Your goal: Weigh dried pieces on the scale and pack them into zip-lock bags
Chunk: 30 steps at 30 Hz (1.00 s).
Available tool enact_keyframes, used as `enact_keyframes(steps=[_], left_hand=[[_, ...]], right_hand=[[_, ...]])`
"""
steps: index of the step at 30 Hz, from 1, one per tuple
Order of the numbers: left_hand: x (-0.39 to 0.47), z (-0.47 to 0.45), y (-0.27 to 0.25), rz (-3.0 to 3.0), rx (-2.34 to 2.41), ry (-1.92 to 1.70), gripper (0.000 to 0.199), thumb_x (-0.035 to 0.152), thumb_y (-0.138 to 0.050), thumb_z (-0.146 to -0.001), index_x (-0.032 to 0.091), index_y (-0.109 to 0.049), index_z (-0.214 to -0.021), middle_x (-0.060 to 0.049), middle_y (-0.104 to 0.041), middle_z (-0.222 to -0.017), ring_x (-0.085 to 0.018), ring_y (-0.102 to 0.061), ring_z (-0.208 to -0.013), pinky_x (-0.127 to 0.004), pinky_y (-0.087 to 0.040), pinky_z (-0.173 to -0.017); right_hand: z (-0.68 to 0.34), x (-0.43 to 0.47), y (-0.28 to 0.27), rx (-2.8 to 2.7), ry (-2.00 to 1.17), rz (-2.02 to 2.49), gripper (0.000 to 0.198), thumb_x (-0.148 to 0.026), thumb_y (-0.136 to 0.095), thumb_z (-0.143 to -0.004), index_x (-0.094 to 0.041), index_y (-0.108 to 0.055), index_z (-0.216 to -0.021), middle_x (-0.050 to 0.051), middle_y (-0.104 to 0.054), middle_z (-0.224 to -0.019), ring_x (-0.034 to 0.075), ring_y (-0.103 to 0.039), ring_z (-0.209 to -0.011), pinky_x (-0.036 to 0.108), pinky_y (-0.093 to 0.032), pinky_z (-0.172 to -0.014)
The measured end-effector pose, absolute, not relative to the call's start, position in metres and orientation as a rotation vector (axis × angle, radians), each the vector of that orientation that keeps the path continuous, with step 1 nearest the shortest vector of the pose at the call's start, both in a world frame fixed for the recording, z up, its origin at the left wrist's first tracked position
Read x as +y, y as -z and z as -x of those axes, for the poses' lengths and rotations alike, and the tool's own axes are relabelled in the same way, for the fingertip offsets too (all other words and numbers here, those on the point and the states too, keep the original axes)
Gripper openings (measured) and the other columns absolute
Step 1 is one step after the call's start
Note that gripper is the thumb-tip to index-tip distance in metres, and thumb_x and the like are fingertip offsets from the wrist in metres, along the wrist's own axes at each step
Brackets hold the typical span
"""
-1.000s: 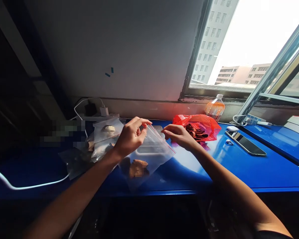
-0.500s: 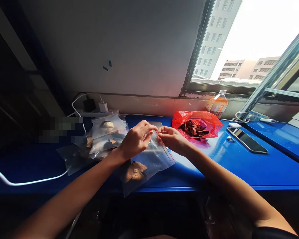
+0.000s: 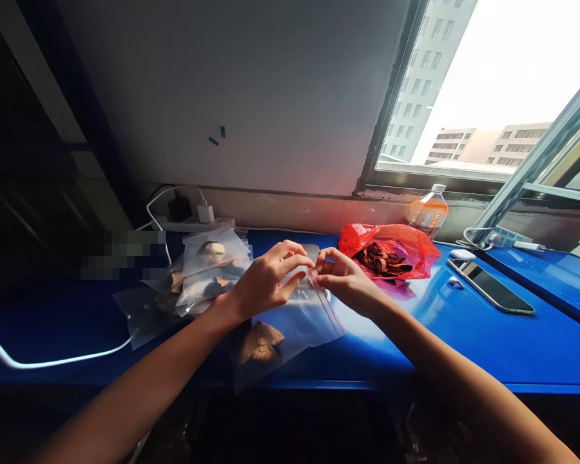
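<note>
The right hand (image 3: 345, 283) has its fingers clamped on one corner of the zip-lock bag (image 3: 307, 325), near the blue desk's (image 3: 464, 348) front edge. Whether the left hand's (image 3: 270, 278) fingers, just beside, also grip, I cannot tell.

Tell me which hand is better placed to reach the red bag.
Probably the right hand: it is nearer the red bag, while the left hand is farther off, nearer the piled clear bags. Both are at the zip bag's edge.

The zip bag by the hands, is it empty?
Not empty: a brown piece shows through the zip bag, toward the end away from its red zip strip.
</note>
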<state>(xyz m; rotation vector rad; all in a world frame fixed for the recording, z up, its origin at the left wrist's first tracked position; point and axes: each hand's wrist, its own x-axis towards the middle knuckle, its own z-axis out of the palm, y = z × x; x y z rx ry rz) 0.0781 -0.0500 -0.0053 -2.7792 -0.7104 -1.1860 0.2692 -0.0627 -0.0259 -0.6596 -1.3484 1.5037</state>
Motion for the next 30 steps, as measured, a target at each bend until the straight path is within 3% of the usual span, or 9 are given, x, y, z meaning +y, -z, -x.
enact_keyframes(steps=[5,13,18,22,26,30], left_hand=[[-0.048,-0.074,0.001,2.810,-0.647,1.110,0.008,0.018,-0.054,-0.088,0.020,-0.060,-0.093,-0.005,-0.060,-0.103,-0.017,-0.058,-0.097,-0.032,-0.050,-0.086],[-0.050,-0.079,0.002,2.877,-0.663,1.068,0.006,0.020,-0.058,-0.087,0.019,-0.061,-0.082,-0.006,-0.062,-0.103,-0.018,-0.056,-0.097,-0.035,-0.049,-0.086],[-0.051,-0.083,0.007,2.874,-0.591,0.977,0.008,0.018,-0.058,-0.086,0.020,-0.062,-0.080,-0.004,-0.064,-0.098,-0.019,-0.053,-0.098,-0.036,-0.046,-0.090],[-0.051,-0.083,0.009,2.966,-0.606,0.971,0.006,0.018,-0.058,-0.087,0.021,-0.062,-0.084,-0.004,-0.062,-0.098,-0.018,-0.053,-0.098,-0.034,-0.046,-0.089],[-0.051,-0.082,0.007,3.088,-0.688,1.071,0.006,0.019,-0.058,-0.087,0.019,-0.063,-0.085,-0.007,-0.056,-0.106,-0.017,-0.056,-0.097,-0.032,-0.049,-0.085],[-0.052,-0.081,0.003,3.294,-0.631,1.046,0.005,0.019,-0.058,-0.087,0.019,-0.062,-0.085,-0.006,-0.056,-0.101,-0.014,-0.057,-0.092,-0.028,-0.051,-0.080]], right_hand=[[-0.271,-0.065,0.025,-1.375,-1.467,0.708,0.038,-0.027,-0.076,-0.065,-0.023,-0.044,-0.086,-0.005,-0.057,-0.073,0.011,-0.053,-0.066,0.024,-0.037,-0.060],[-0.269,-0.069,0.025,-1.420,-1.393,0.775,0.036,-0.028,-0.075,-0.065,-0.023,-0.043,-0.083,-0.005,-0.055,-0.071,0.011,-0.051,-0.064,0.024,-0.037,-0.059],[-0.275,-0.057,0.030,-1.529,-1.153,0.913,0.019,-0.017,-0.062,-0.064,-0.020,-0.045,-0.072,-0.006,-0.047,-0.062,0.008,-0.041,-0.057,0.023,-0.030,-0.053],[-0.285,-0.055,0.029,-1.873,-1.022,0.952,0.001,-0.019,-0.056,-0.073,-0.018,-0.056,-0.073,-0.004,-0.049,-0.062,0.009,-0.041,-0.057,0.023,-0.030,-0.053],[-0.293,-0.061,0.019,-2.189,-0.899,0.904,0.011,-0.027,-0.058,-0.081,-0.019,-0.065,-0.085,0.000,-0.060,-0.077,0.012,-0.052,-0.070,0.025,-0.040,-0.062],[-0.301,-0.066,0.013,-2.408,-0.848,0.864,0.028,-0.041,-0.066,-0.078,-0.023,-0.068,-0.099,0.003,-0.059,-0.094,0.015,-0.055,-0.080,0.027,-0.046,-0.069]])
